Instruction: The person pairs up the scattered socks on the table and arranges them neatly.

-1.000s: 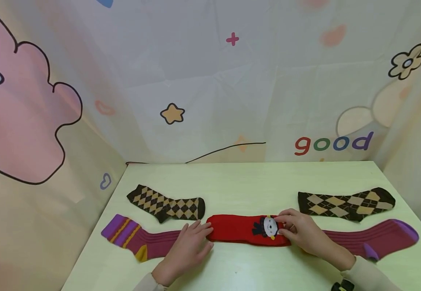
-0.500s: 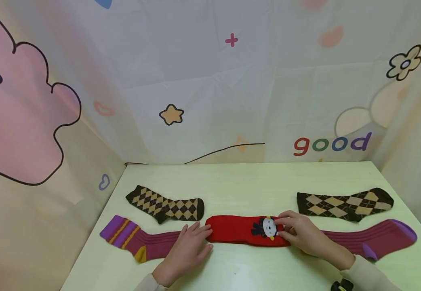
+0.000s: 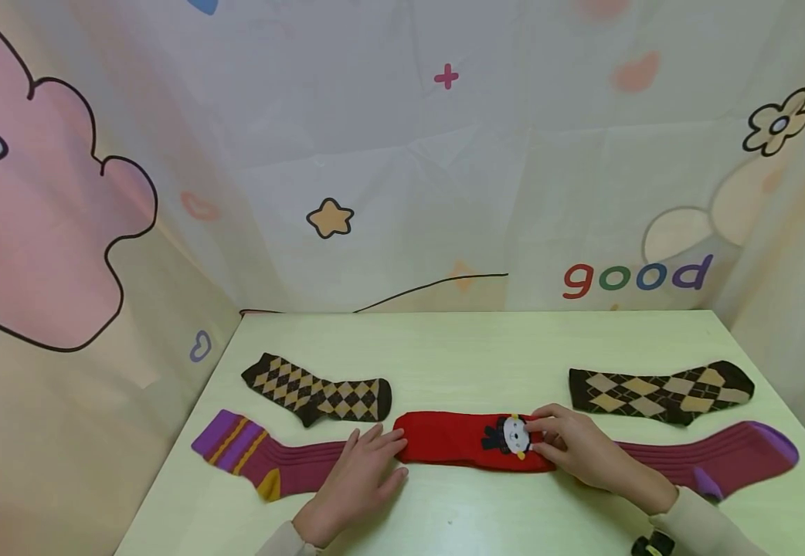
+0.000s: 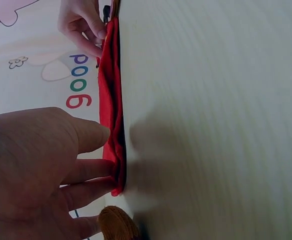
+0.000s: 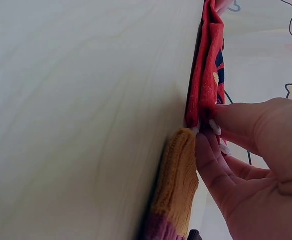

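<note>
I have the red sock (image 3: pixel 444 439) lying flat on the surface (image 3: pixel 479 355), its long axis running left to right between the hands, one at each end, so neither is nearer. On my left hand (image 3: pixel 362 469), straight, spread fingers touch its end without gripping; on my right hand (image 3: pixel 578 446), the grip is narrow, thumb and fingers pinching the other end.

Your pale table (image 3: pixel 479 340) reaches to a printed curtain (image 3: pixel 388 139). On the table's far left you have one argyle sock (image 3: pixel 347 398); on its far right, a second argyle sock (image 3: pixel 642 392). On the curtain you see a pink shape (image 3: pixel 27 232) at left, a star (image 3: pixel 330 219) left of centre, a red cross (image 3: pixel 446 76) higher up, "good" (image 3: pixel 640 276) low at right, and a flower (image 3: pixel 767 126) above that.
</note>
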### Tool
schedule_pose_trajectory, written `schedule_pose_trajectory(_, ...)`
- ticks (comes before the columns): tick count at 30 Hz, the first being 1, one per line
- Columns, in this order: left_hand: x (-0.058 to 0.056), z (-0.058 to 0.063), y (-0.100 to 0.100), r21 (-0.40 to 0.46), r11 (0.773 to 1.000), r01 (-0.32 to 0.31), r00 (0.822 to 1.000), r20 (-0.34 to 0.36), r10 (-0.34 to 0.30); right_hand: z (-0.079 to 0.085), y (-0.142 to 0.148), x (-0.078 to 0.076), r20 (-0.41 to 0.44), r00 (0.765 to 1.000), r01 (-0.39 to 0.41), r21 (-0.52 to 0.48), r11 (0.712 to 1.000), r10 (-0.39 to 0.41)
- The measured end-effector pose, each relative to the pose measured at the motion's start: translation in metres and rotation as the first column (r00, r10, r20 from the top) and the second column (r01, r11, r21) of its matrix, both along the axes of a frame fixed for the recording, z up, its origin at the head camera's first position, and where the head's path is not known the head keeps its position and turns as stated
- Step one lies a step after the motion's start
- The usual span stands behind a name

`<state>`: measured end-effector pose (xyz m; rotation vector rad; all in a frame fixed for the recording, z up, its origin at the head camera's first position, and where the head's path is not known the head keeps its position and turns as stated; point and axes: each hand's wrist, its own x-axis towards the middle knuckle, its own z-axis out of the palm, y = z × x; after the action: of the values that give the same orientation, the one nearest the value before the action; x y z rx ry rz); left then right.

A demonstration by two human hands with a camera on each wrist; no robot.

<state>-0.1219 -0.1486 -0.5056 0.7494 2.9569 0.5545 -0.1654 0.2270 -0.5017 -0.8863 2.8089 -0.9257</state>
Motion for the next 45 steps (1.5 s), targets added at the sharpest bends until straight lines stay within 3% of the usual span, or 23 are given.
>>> schedule_pose_trajectory(15,-0.003,0.003,0.006,-0.023,1.0,0.015,0.999,-0.042,-0.016,0.005,-0.002,0.002,0.055,0.998,-0.006,-0.019,1.0,0.007)
schedule_pose_trajectory(22,-0.007,0.007,0.013,-0.034,0.998,0.045,0.995,-0.087,-0.048,0.005,-0.002,0.002,0.06,0.995,-0.076,-0.03,0.997,0.078)
schedule_pose_trajectory(45,-0.011,0.006,0.016,-0.05,0.997,0.062,0.991,-0.112,-0.067,0.002,-0.013,0.01,-0.186,0.976,-0.083,0.166,0.983,0.114)
